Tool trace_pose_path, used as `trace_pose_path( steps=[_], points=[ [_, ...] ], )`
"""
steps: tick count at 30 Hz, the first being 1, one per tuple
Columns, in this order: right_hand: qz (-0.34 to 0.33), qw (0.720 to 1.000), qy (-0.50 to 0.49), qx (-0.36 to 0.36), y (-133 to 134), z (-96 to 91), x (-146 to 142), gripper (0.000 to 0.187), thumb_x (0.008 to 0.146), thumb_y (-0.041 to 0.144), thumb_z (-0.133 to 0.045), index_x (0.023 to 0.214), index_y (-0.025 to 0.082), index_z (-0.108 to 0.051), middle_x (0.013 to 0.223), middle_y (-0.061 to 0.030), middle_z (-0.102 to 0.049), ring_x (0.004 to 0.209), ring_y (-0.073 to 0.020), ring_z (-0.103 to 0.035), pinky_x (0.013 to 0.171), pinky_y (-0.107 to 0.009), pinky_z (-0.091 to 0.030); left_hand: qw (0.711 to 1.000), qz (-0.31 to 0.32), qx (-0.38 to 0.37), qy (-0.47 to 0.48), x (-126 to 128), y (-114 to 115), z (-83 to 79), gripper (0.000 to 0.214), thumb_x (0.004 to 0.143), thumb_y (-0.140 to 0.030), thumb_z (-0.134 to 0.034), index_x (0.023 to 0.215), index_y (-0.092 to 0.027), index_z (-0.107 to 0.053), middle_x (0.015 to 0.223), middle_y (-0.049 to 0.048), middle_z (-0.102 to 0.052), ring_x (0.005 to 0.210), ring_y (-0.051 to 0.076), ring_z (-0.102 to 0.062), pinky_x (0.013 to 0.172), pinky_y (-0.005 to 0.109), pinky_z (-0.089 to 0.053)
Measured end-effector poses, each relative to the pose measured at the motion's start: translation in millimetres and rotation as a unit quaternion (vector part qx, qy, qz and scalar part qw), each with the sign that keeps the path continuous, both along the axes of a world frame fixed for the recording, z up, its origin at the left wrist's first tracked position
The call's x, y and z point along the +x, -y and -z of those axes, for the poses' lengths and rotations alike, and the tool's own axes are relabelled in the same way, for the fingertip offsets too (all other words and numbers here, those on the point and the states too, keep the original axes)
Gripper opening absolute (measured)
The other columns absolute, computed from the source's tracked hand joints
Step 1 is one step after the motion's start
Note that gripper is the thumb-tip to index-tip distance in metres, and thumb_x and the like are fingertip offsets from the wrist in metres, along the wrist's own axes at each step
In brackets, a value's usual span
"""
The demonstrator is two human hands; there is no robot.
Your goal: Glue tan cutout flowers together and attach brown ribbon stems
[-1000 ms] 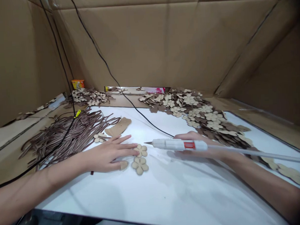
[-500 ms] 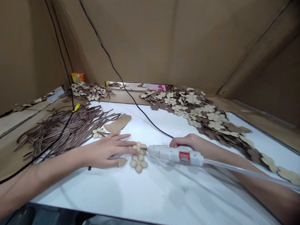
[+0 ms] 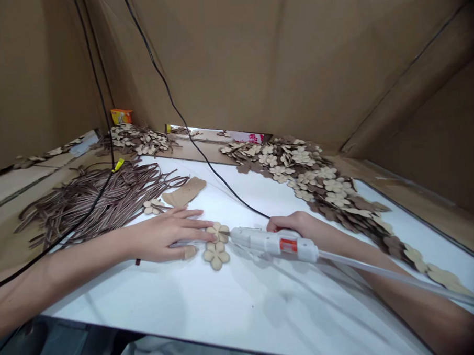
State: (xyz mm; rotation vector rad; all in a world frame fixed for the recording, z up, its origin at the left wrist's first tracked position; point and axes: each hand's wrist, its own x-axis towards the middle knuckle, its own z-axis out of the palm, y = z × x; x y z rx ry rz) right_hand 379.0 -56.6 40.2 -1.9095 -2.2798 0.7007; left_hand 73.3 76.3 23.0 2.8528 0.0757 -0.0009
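My right hand (image 3: pixel 288 223) is wrapped round a white glue gun (image 3: pixel 269 242) with a long clear glue stick (image 3: pixel 382 273) coming out of its back end. The gun's nozzle meets the middle of a beige flower cutout (image 3: pixel 216 232) lying on the white board (image 3: pixel 156 306). My left hand (image 3: pixel 171 235) lies flat with fingers spread, its fingertips on the left petals of that flower. Just below, a second beige flower (image 3: pixel 216 256) touches or overlaps the first; which of these I cannot tell. Under my left palm, a small dark strip end (image 3: pixel 137 262) sticks out.
A heap of brown strips (image 3: pixel 100 199) lies on the left, beside a torn cardboard piece (image 3: pixel 185 192). Many flower cutouts (image 3: pixel 332 189) spread down the right side; another pile (image 3: pixel 141 140) sits at back left near an orange box (image 3: pixel 122 116). A black cord (image 3: pixel 170 94) hangs across.
The whole view has shifted slightly. Both hands, the glue gun and the flowers keep nearly the same positions relative to one another.
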Motion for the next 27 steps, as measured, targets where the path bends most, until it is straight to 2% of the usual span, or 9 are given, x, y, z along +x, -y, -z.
trace_pose_path(
  steps=[6,14,27],
  points=[
    [0.006,1.000,0.009,-0.001,-1.1,0.9,0.5,0.010,0.067,0.021,-0.056,0.077,0.021,-0.056,0.063,0.0033,-0.057,0.055,-0.0128,-0.048,0.052,-0.022,-0.035,1.000,0.002,0.007,-0.010,-0.3,-0.7,-0.1,0.050,0.089,-0.029,-0.046,0.138,-0.035,-0.035,0.148,-0.0030,-0.031,0.137,0.029,-0.022,0.110,0.048,-0.017],
    [0.007,1.000,0.004,-0.008,0.1,2.4,2.2,0.009,0.068,0.019,-0.054,0.077,0.021,-0.056,0.064,0.0035,-0.058,0.055,-0.0124,-0.048,0.052,-0.021,-0.035,1.000,0.004,0.010,-0.016,-0.1,-0.6,-0.4,0.048,0.091,-0.031,-0.043,0.138,-0.034,-0.035,0.148,-0.0034,-0.030,0.137,0.028,-0.022,0.110,0.048,-0.016],
    [-0.001,0.999,-0.018,0.028,-0.7,3.1,2.6,0.013,0.063,0.022,-0.056,0.075,0.019,-0.059,0.060,0.0025,-0.059,0.053,-0.0135,-0.049,0.052,-0.022,-0.035,1.000,0.002,0.002,-0.009,-0.1,-0.8,-0.6,0.049,0.090,-0.031,-0.044,0.138,-0.035,-0.035,0.148,-0.0036,-0.031,0.137,0.029,-0.023,0.110,0.048,-0.017]
  ],
)
